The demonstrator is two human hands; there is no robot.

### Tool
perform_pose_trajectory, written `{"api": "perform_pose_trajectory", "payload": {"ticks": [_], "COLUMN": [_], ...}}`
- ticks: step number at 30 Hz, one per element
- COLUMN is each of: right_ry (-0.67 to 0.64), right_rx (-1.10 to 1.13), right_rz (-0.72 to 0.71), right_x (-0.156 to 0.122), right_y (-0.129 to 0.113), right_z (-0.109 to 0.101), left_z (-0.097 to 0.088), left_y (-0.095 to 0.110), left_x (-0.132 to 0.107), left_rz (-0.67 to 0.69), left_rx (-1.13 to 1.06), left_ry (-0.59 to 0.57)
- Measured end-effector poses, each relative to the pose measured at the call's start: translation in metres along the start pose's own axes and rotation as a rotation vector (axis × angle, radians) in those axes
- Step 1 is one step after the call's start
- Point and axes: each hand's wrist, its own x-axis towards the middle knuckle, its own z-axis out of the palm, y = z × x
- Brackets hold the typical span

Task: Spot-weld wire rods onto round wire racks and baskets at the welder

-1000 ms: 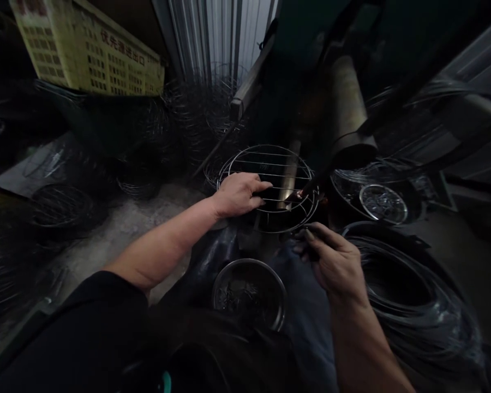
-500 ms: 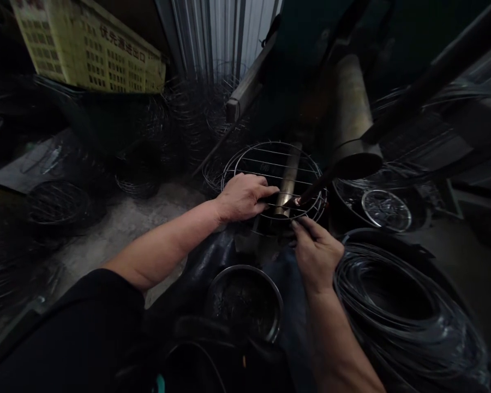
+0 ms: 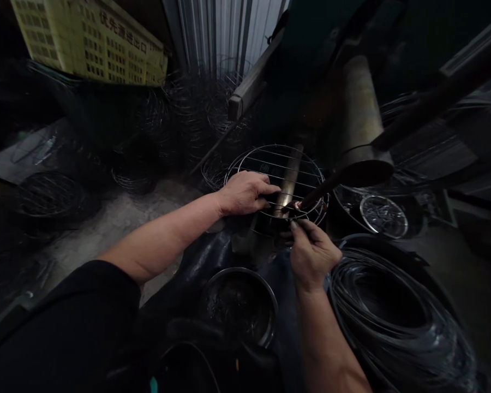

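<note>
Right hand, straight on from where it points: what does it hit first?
The right hand would likely meet the round wire rack first, at its near rim; depth is unclear.

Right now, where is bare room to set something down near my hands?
The concrete floor shows between your left forearm and the wire baskets; more floor lies right of the wire coil. It is crowded around the round wire rack, with your left hand, right hand and the metal bowl close.

Wire rack (image 3: 278,146): bright, smooth steel wire. Wire coil (image 3: 352,311): dark, glossy metal. Bowl (image 3: 237,271): smooth, polished metal. Floor (image 3: 106,240): rough, matt concrete. Wall panel (image 3: 216,33): ribbed, pale sheet metal.
</note>
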Motion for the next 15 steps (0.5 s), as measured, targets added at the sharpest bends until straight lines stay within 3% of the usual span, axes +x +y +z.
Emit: {"api": "perform_pose_trajectory", "payload": {"ticks": [5, 15], "right_ry": [0.078, 0.046], "right_rx": [-0.008, 0.071], "right_rz": [-0.05, 0.018], "right_x": [-0.001, 0.013], "right_y": [-0.003, -0.012], "right_z": [0.0, 0.005], "left_z": [-0.003, -0.005], "left_y": [0.003, -0.006], "left_x": [-0.003, 0.009], "left_rz": [0.004, -0.018], "left_rx": [-0.012, -0.021], "left_ry": [0.028, -0.009]}}
